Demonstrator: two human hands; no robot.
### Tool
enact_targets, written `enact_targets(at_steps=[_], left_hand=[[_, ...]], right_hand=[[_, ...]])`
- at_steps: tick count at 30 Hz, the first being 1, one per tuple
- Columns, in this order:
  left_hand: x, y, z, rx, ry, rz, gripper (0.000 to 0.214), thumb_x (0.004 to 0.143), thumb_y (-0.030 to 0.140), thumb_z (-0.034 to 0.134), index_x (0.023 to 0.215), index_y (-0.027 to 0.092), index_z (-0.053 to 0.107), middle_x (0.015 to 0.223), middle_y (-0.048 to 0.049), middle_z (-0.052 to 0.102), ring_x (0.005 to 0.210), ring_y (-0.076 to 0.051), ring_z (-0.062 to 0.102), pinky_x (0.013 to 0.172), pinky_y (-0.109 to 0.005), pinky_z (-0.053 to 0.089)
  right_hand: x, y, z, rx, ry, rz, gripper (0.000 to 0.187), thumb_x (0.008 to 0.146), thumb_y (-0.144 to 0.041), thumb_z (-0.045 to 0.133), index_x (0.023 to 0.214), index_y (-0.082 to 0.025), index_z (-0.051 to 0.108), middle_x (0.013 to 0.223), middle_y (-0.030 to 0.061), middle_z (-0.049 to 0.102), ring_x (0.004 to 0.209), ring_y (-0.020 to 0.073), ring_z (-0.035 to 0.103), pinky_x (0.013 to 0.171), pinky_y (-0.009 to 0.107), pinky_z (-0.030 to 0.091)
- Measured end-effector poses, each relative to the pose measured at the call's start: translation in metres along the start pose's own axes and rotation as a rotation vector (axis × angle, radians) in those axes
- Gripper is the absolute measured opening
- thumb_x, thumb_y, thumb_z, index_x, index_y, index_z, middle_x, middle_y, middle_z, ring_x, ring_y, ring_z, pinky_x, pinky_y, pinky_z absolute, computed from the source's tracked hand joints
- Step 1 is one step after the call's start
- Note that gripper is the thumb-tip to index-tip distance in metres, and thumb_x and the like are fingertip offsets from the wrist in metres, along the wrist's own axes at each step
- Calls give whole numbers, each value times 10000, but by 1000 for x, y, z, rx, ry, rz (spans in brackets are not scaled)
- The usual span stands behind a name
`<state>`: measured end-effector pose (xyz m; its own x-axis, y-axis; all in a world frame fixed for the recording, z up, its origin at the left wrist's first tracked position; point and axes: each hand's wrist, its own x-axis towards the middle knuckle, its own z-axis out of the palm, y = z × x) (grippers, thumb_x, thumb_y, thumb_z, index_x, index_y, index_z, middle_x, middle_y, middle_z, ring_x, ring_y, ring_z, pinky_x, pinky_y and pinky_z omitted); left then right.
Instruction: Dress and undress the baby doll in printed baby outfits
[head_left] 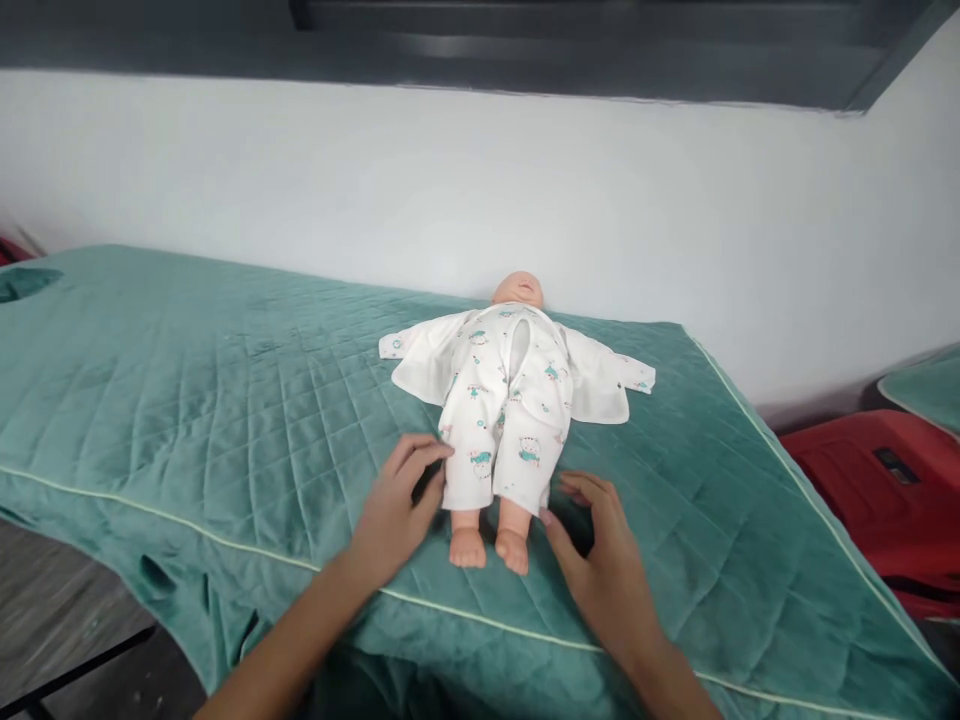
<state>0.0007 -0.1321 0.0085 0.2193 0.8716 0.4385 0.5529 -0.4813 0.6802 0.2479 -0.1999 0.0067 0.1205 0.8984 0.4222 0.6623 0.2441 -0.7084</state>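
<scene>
A baby doll (519,288) lies on its back, its head by the wall and its bare feet toward me. It has on white trousers (480,400) printed with small green and pink animals, which reach high up the torso and have an oval gap at the crotch. A white jacket (598,375) lies spread open under it, sleeves out to both sides. My left hand (401,505) is at the outer edge of the left trouser leg, fingertips against the cloth, thumb apart. Beside the right cuff, my right hand (604,550) has curved fingers apart, the thumb near the hem.
A green quilted cover (225,400) with pale piping is spread under the doll, with a hole at its far left. A white wall (450,180) stands behind. At right is a red case (877,490); a dark metal bar (90,665) shows at lower left.
</scene>
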Motion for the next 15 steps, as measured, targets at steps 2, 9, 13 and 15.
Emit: enact_targets(at_steps=[2,9,13,15], left_hand=[[-27,8,1,-2,-26,-58,305,902,227,546,1189,324,581,1231,-79,599,1166,-240,598,999,-433,519],[-40,26,15,74,-23,62,229,942,207,490,1135,293,579,1142,-74,631,1085,-246,609,939,-432,523],[-40,23,25,151,11,87,225,976,198,446,1163,257,555,1140,-80,618,1066,-246,598,914,-428,513],[-41,18,30,170,4,90,212,980,185,440,1152,240,552,1109,-75,626,1035,-245,598,887,-423,509]], right_hand=[[-9,-3,3,-57,-57,6,322,869,-306,645,1170,-296,532,1176,107,610,1097,318,598,920,534,513],[12,-19,8,-171,-131,13,109,875,-185,504,937,-266,539,901,43,632,852,262,623,740,415,516],[5,-37,-17,-134,-195,-115,125,911,-175,469,904,-247,571,902,43,631,831,219,622,727,346,498],[-3,-46,-28,-124,-222,-165,129,932,-176,471,927,-233,588,919,47,637,834,200,623,724,319,489]])
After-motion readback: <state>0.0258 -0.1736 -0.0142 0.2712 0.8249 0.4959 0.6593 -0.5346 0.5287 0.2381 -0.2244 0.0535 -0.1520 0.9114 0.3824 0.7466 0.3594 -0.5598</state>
